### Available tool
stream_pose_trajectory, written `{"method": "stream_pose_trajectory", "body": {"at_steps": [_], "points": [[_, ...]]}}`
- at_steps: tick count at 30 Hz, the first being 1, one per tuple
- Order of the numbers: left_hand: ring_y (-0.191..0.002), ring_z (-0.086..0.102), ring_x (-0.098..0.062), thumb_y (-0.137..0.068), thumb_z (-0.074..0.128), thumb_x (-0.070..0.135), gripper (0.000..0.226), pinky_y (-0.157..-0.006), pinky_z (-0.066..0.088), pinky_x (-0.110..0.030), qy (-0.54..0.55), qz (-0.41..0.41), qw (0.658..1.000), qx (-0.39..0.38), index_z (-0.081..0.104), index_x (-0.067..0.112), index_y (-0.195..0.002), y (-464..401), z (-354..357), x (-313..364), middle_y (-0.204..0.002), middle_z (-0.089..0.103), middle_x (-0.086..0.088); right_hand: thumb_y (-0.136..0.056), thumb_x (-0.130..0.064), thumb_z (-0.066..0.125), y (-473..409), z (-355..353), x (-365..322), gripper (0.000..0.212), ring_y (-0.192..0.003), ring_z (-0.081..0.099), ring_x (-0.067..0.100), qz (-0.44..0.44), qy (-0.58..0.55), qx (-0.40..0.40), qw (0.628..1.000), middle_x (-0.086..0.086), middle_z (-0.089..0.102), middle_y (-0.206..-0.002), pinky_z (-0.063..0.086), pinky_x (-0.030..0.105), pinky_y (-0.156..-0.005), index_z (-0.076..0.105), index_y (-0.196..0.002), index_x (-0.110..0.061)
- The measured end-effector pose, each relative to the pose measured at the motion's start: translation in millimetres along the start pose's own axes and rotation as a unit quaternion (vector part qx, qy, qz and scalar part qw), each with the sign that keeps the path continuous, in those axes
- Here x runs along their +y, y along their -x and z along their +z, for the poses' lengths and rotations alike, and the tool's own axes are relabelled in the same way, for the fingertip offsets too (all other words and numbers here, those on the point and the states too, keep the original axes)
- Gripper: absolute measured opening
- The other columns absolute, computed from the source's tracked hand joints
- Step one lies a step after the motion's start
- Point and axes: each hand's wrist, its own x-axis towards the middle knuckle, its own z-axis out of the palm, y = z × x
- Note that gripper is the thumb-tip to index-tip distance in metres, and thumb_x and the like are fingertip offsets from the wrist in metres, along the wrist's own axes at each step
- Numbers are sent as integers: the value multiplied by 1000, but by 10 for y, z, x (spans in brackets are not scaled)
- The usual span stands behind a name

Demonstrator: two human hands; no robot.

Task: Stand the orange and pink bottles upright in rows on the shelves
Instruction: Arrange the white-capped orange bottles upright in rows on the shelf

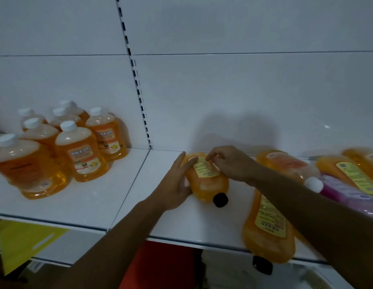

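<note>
Centre frame: left hand (pixel 177 182), fingers straight, braces the lying black-capped orange bottle (pixel 206 180); right hand (pixel 227 163) curls over its base; best tipped upright about the base, cap last.

Single view, head-worn, wide-angle. It looked forward and slightly down from close in front of a white shelf (pixel 81 207), near enough that both forearms entered from the bottom edge. The white back panel (pixel 244 84) filled the upper half; a slotted upright (pixel 137 84) curved with lens distortion. No second view was supplied.
</note>
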Motion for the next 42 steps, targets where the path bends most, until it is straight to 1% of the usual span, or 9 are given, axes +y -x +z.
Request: {"method": "stream_pose_trajectory", "body": {"at_steps": [4,7,12,17,26,30,35,39,42], "points": [[-129,48,-16,-81,72,43,69,-99,49,-35,60,3,996,59,44,17,-139,182,-394,-195,-138,50,-6,-90,-60,50,-66,123,-388,58,-102,65,23,-16,-150,-40,988,6,67,-111,56,42,-89,66,-112,-8],[-103,63,-9,-79,63,57,59,-82,56,-30,90,-87,986,107,57,21,-125,393,-766,-192,-116,67,4,-79,-75,46,-148,253,-729,72,-103,64,16,-78,-193,-105,973,-2,65,-118,54,34,-88,60,-122,-18],[-91,67,-5,-85,53,56,38,-71,53,-20,82,-122,971,187,64,28,-107,881,-1247,-119,-102,70,9,-78,-34,76,-344,702,-1218,57,-99,67,15,-201,-135,-75,967,0,64,-118,58,33,-81,52,-127,-17],[-79,64,2,-92,56,49,21,-65,49,-19,23,-194,943,268,61,33,-105,1542,-1590,-75,-92,69,23,-78,-30,77,-433,1242,-1775,47,-95,68,7,-286,-190,-117,932,-5,70,-107,58,36,-84,59,-119,-17],[-94,65,1,-70,73,57,55,-80,55,-22,-29,-289,878,380,56,31,-114,2681,-2341,-192,-104,68,16,-81,-34,75,-342,2391,-2927,46,-100,64,10,-369,-211,-165,890,-6,66,-111,57,37,-85,58,-122,-21],[-105,65,-9,-68,74,56,73,-87,55,-36,3,-282,856,433,44,26,-128,2997,-2760,-623,-118,64,8,-85,-32,71,-396,2902,-3436,55,-100,59,9,-369,-222,-134,892,-10,58,-113,52,26,-81,49,-135,-25],[-101,65,-7,-80,77,33,54,-86,57,-41,15,-272,858,436,47,25,-125,3079,-3440,-1401,-116,65,7,-88,-30,68,-864,3515,-4014,50,-95,55,0,-328,-255,-91,905,-12,59,-115,46,4,-70,49,-134,-26],[-93,63,1,-79,78,25,49,-75,57,-23,32,-267,854,444,51,30,-119,2944,-4028,-1990,-115,64,4,-90,-29,66,-1336,3868,-4489,53,-105,55,4,-298,-252,-38,920,-13,56,-120,40,-1,-71,44,-138,-28],[-91,57,15,-81,76,22,45,-70,48,-6,22,-259,866,427,53,28,-118,2870,-4364,-2356,-114,61,5,-87,-33,70,-1618,4088,-4721,67,-117,54,11,-292,-240,-27,925,-6,54,-135,50,22,-91,37,-145,-28]]}}
